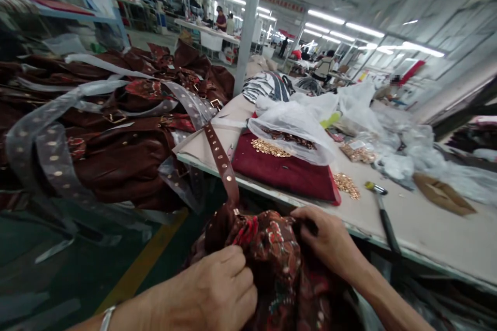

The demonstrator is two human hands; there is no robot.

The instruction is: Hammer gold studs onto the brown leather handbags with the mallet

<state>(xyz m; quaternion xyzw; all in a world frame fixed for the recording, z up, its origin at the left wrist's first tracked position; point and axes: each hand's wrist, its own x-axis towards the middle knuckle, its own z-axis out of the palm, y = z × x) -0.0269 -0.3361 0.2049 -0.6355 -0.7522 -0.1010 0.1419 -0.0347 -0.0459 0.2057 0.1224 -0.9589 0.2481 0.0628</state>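
Observation:
A dark red patterned garment (276,258) is bunched at the bottom centre, below the table's edge. My left hand (215,289) is closed on its left side, fingers curled into the cloth. My right hand (330,243) grips its upper right part, fingers pinched into a fold. A brown belt (220,161) studded with metal eyelets runs from the garment up over the table's edge toward the heap on the left.
A heap of brown garments with clear plastic strips (104,134) fills the left. On the table (435,227) lie a maroon cloth pad (287,173), gold eyelets (346,185), plastic bags (298,119) and a hammer (382,212). A pillar (248,26) stands behind; people work far off.

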